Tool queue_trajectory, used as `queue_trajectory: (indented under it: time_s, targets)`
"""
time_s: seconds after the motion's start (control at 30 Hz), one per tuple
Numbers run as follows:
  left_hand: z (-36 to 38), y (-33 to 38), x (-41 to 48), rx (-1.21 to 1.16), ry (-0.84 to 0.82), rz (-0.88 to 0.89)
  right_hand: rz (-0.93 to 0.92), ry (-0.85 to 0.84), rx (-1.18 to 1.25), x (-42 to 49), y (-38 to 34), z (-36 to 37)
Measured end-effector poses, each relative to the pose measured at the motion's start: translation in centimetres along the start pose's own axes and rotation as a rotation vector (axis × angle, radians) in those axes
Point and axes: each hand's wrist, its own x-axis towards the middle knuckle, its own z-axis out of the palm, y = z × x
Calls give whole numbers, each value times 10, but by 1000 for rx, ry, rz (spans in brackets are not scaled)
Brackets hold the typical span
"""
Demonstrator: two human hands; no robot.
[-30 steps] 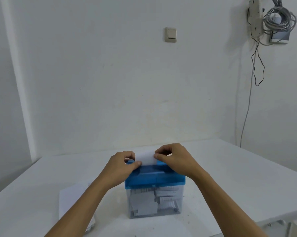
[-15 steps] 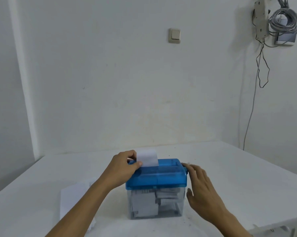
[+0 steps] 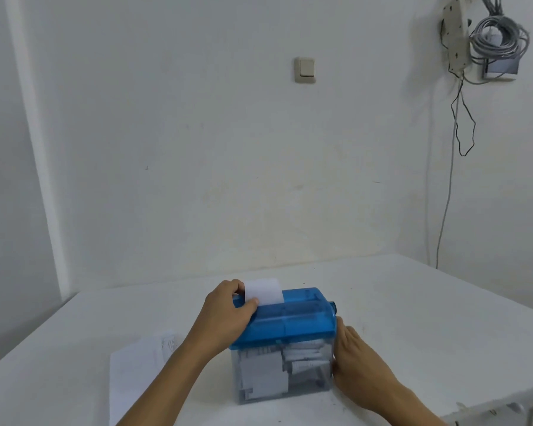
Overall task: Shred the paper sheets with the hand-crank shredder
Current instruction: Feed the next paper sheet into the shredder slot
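While left hand point(image 3: 228, 312) pinches a paper sheet point(image 3: 263, 292) standing in the slot of the hand-crank shredder point(image 3: 290, 321), right hand point(image 3: 360, 364) rests flat-fingered against its side (no cranking yet). Shreds point(image 3: 302, 355) part-fill it, and spare sheets point(image 3: 142, 370) wait on tabletop point(image 3: 443, 318).

A white table point(image 3: 412, 318) stretches before you, its far edge meeting the wall. Straight ahead of you stands a shredder point(image 3: 285, 327) with a blue top, its clear bin resting directly on the tabletop and crowded with paper strips point(image 3: 302, 355). To its left, loose paper sheets point(image 3: 136, 373) lie flat in a rough pile, with faint print showing on the uppermost.
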Motion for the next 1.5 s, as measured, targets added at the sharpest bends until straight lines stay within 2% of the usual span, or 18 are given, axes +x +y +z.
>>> queue_trajectory:
  time_s: [0.07,0.17,0.27,0.4,0.5,0.57,0.7,0.77,0.83,0.93,1.0,1.1,1.2,1.37,1.5]
  targets:
    - [6,3,-4,-62,-8,-5,51,-24,-2,-4,-2,-3]
    - [15,1,-9,-153,-10,-22,88,-75,-146,-10,-4,-15]
    - [19,-4,-9,-127,4,-28,81,-180,-232,-13,-11,-43]
    - [12,4,-12,-183,-31,-13,89,-468,-192,-3,-28,-104]
    - [8,11,-14,-182,-43,0,92,-532,-122,10,-34,-140]
    - [7,11,-15,-181,-49,-11,75,-476,-30,21,-32,-154]
    - [6,8,-16,-182,-57,-18,4,-262,214,42,-21,-167]
    - [4,5,-16,-183,-61,-14,-50,-141,318,53,-15,-157]
    - [1,0,-17,-191,-89,-13,-70,-28,554,64,-6,-139]
    - [-1,-9,-18,-184,-85,-17,-3,133,816,75,3,-101]
    - [0,-11,-20,-176,-64,-31,74,271,813,80,6,-77]
    - [0,-13,-21,-150,-55,-54,198,449,652,80,4,-48]
    - [-1,-15,-21,-110,-18,-69,250,394,535,69,1,-19]
    - [-7,-15,-22,-7,35,-93,315,220,571,40,-6,5]
    - [-12,-9,-26,-23,31,-91,217,39,565,9,-10,-12]
